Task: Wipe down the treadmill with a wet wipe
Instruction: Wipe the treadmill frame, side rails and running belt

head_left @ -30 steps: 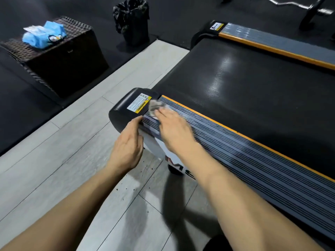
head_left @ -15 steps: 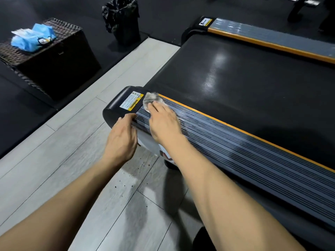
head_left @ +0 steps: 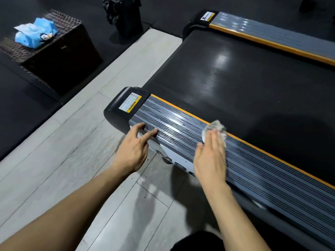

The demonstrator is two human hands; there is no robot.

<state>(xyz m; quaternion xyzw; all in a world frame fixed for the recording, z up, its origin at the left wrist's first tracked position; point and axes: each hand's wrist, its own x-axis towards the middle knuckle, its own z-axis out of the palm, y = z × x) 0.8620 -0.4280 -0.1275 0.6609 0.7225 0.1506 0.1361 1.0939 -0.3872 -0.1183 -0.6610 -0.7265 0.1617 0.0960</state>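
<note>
Two bare forearms, no sleeves, dark garment at lower edge [head_left: 197, 240]

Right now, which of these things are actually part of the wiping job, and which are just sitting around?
In use:
wet wipe, pressed flat under the right hand
ribbed side rail of the treadmill
left hand, fingers resting on the rail's edge

Lying about:
blue wipes pack on the wicker box
black bin
</note>
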